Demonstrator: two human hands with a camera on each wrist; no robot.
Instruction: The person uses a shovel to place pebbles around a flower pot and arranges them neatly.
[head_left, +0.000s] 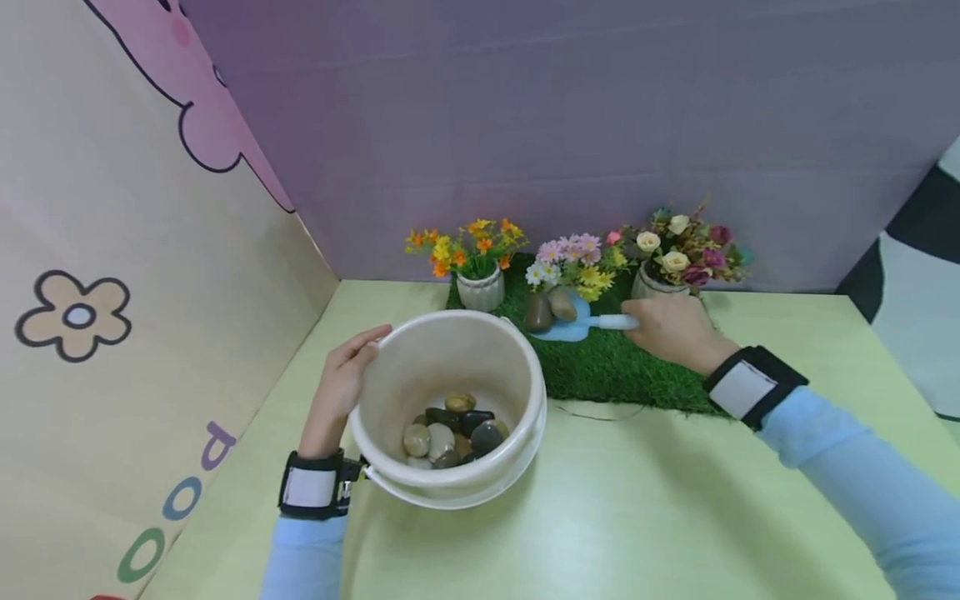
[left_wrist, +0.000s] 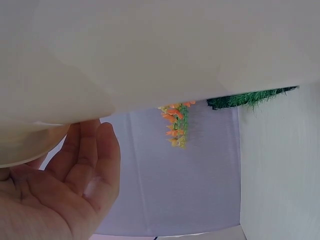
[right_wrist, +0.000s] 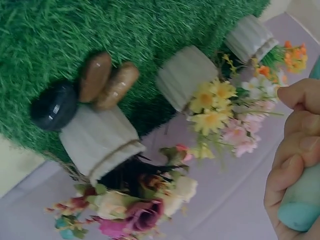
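Note:
My left hand [head_left: 343, 385] grips the rim of a white bucket [head_left: 528, 375] at its left side. The bucket tilts toward me, with several smooth stones [head_left: 441, 440] at its bottom. In the left wrist view its wall fills the top, with the curled fingers [left_wrist: 90, 160] at the rim. My right hand [head_left: 671, 331] holds the handle of a light-blue toy shovel [head_left: 572, 332]. Two stones, one dark brown [head_left: 537, 312] and one tan [head_left: 562, 305], lie on its blade, just right of the bucket. The right wrist view shows only the handle's end [right_wrist: 297, 216].
Three potted flowers stand along the back: orange-yellow flowers [head_left: 480, 250], pink-and-yellow flowers [head_left: 577, 258] and roses [head_left: 690, 250]. Beneath lies a mat of artificial grass [head_left: 615, 367]. By the rose pot [right_wrist: 100, 140] rest a black stone [right_wrist: 54, 106] and two brown stones [right_wrist: 95, 77].

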